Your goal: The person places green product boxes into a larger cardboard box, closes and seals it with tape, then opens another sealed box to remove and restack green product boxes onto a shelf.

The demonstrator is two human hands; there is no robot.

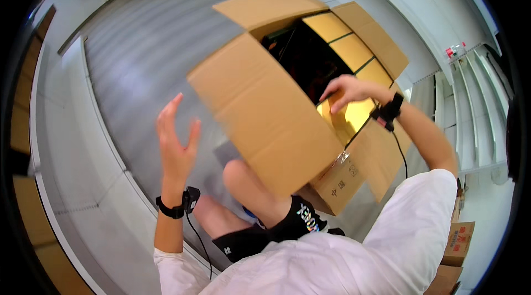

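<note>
While the box (265,112) sits tipped on the person's bare knees, its four flaps stand open and its mouth faces up and to the right. Grey floor (138,46) lies wide and bare to the left of it. More boxes (456,245) sit close by at the lower right. The box is brown card, smooth, with straight folds and a strip of clear tape at one corner. Inside it is dark, with shiny yellow-gold packs (354,54) set in rows. The right hand (348,91) reaches over the rim, fingers bent down and apart, touching a pack. The left hand (176,137) is up in the air left of the box, fingers spread wide, holding nothing. Both wrists wear a black band with a wire.
</note>
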